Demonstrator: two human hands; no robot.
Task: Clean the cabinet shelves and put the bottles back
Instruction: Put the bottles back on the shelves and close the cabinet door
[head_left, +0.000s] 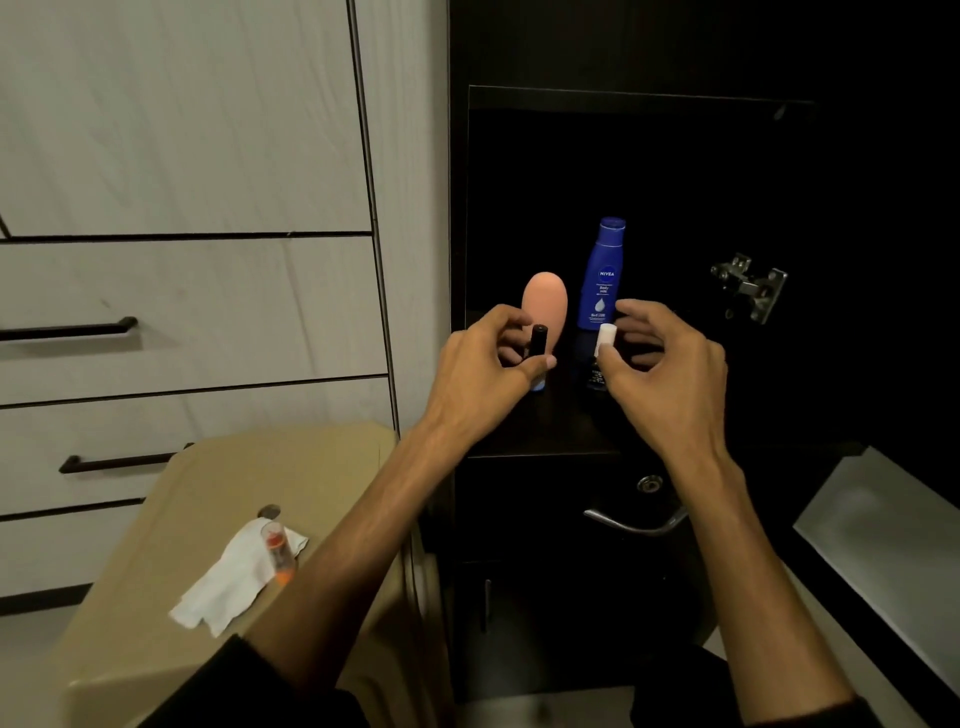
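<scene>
Inside the dark open cabinet, a blue Nivea bottle (602, 273) stands upright on the shelf (519, 441). A peach egg-shaped bottle (545, 306) stands just left of it. My left hand (483, 371) pinches a small bottle with a black cap (538, 340) in front of the peach one. My right hand (670, 371) holds a small dark bottle with a white cap (606, 340), its thumb on the cap, just in front of the blue bottle. The bases of both small bottles are partly hidden by my fingers.
A beige stool top (218, 478) at lower left carries a white cloth (234, 577) and a small orange-capped tube (278, 551). White drawers (182, 312) with dark handles stand to the left. A metal hinge (750, 286) sits at the cabinet's right; a lever handle (634, 522) is below the shelf.
</scene>
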